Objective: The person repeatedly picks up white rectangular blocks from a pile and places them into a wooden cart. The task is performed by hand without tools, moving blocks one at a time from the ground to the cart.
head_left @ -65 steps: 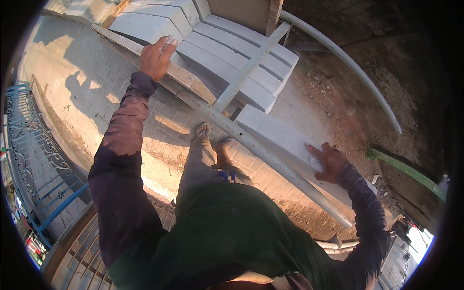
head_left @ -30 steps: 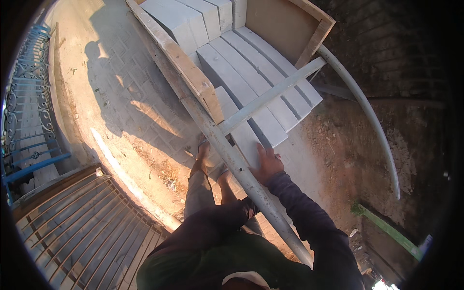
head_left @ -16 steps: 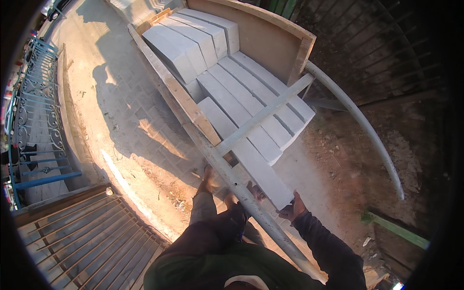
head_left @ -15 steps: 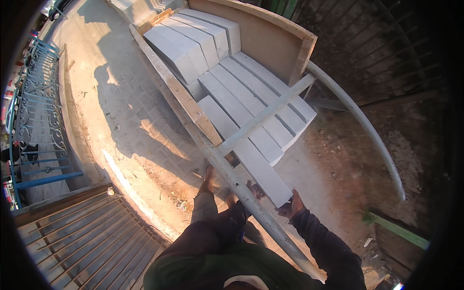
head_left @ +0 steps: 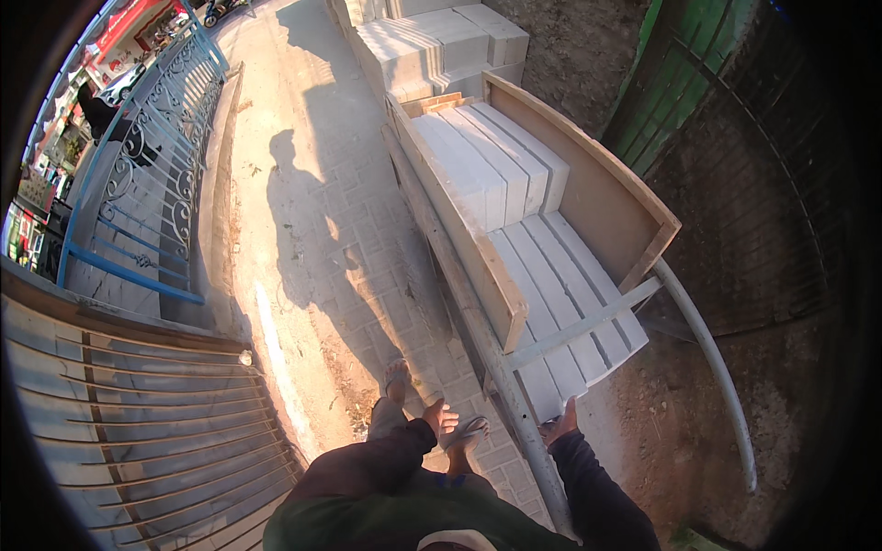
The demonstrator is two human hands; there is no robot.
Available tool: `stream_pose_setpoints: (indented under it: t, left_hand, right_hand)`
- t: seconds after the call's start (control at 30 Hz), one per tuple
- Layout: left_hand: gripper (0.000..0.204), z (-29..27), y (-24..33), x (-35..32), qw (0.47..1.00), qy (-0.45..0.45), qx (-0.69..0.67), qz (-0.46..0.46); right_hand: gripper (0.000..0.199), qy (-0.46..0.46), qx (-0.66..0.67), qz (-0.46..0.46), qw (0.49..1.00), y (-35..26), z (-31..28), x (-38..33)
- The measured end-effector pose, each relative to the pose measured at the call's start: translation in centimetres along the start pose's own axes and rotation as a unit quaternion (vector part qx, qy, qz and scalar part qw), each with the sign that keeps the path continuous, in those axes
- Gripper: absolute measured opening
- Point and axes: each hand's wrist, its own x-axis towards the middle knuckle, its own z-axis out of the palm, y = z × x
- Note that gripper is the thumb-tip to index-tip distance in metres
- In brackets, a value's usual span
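Note:
Long pale-grey building blocks [head_left: 577,296] lie side by side in a wooden-sided cart, their near ends reaching past its metal crossbar [head_left: 588,323]. At the near end of the leftmost block [head_left: 540,386] is my right hand [head_left: 560,424], its thumb up against the end and its other fingers partly hidden. My left hand [head_left: 441,418] is off the cart, beside its left handle bar [head_left: 531,441], fingers apart and holding nothing. Farther forward in the cart, more blocks [head_left: 487,165] form a higher layer.
The cart's right handle [head_left: 712,367] curves toward me. Large stacks of pale blocks [head_left: 441,41] stand beyond the cart. A blue railing [head_left: 152,174] and a barred metal panel [head_left: 175,422] are at left, with sunlit paving [head_left: 340,211] between. A dark wall rises at right.
The leftmost block has slid farther into the cart with my right hand at its end. My left hand has come away from below the block to the left. The view has shifted.

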Motion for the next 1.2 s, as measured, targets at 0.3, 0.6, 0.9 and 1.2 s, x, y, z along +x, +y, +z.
stream_pose_setpoints:
  t: [0.3,0.6,0.9,1.2]
  left_hand:
    - [0.039,-14.3,18.5,0.3,0.976,0.030,0.142,0.162]
    - [0.029,-30.7,41.0,-10.5,0.962,0.116,-0.054,0.242]
    - [0.069,-31.4,58.3,-16.3,0.966,0.019,-0.132,0.220]
    - [0.077,-26.9,85.7,-8.1,0.983,0.017,-0.052,0.176]
  right_hand:
    - [0.037,0.429,-0.108,-0.415,0.795,-10.6,-4.8,-5.1]
    - [0.056,0.519,-0.531,-0.447,0.499,-16.1,37.5,-10.4]
    - [0.061,0.572,-0.583,-0.240,0.524,-15.9,48.8,-6.3]
    - [0.046,0.642,-0.519,-0.215,0.522,-17.7,50.3,-4.7]
